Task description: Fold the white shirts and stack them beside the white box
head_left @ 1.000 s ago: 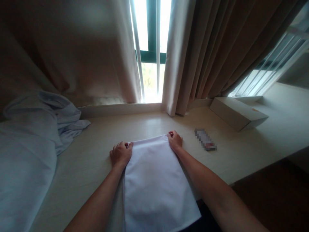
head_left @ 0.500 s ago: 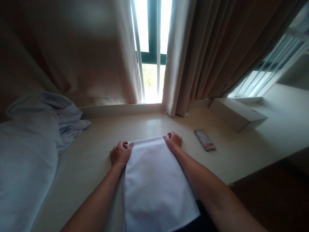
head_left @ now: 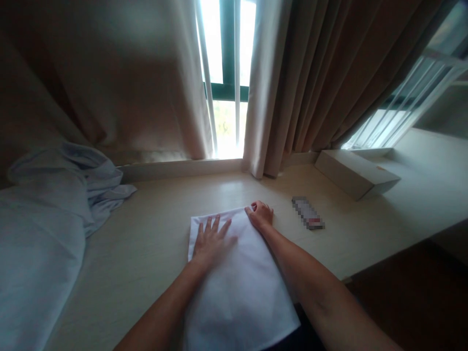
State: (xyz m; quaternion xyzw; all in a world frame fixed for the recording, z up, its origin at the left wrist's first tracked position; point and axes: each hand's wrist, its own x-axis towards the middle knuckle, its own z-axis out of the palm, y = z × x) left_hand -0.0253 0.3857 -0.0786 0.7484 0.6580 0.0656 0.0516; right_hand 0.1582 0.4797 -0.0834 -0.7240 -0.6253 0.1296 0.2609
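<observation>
- Shifted from the far-left corner since the earlier frame, the left hand (head_left: 212, 246) is spread over the folded white cloth (head_left: 243, 292), fingers wide.
- Far-right corner is pinched by the right hand (head_left: 262, 214), fingers narrowed.
- On the table (head_left: 153, 229), its long axis is aligned near-to-far.

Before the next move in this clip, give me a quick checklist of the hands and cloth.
1. Right hand at the white cloth's far right corner: ok.
2. Left hand spread, fingers apart, over the cloth: ok.
3. Left palm pressing down: cannot tell, blurred.
4. Whole cloth in view: not ok, cut off at the picture's bottom.
5. Heaped fabric apart from the cloth: ok, tabletop shows between.
</observation>
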